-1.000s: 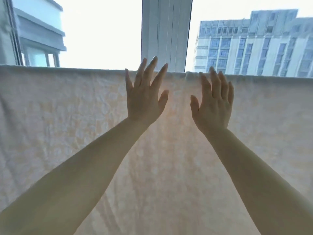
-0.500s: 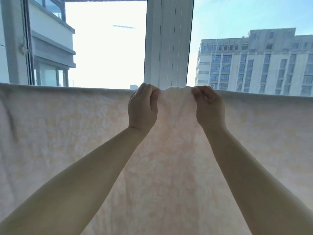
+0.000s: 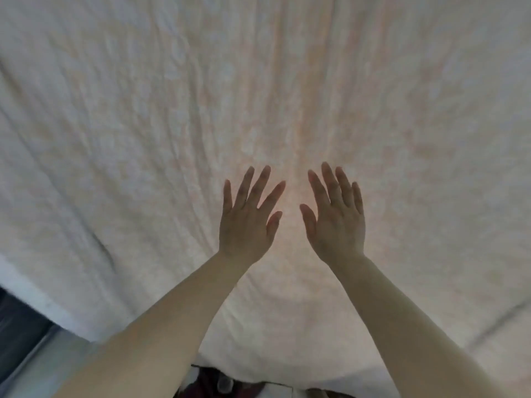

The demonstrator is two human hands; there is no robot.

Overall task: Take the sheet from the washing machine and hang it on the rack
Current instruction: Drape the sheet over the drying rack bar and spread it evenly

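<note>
A pale cream sheet [image 3: 143,133] with a faint peach pattern hangs down and fills almost the whole head view, wrinkled in long vertical folds. My left hand [image 3: 247,222] lies flat against it a little below the middle, fingers spread. My right hand [image 3: 336,219] is flat beside it, a small gap apart, fingers also spread. Neither hand grips the cloth. The rack and the sheet's top edge are out of view. The sheet's lower hem shows at the bottom and at the lower left.
A dark surface and a pale grey strip [image 3: 34,354] show below the hem at the lower left. Small dark objects [image 3: 218,383] sit under the hem at the bottom centre, too blurred to name.
Half a second ago both hands pinched the sheet's top edge at the window. They have let go and moved down its face, fingers spread. The view has dropped; window and buildings are gone.
</note>
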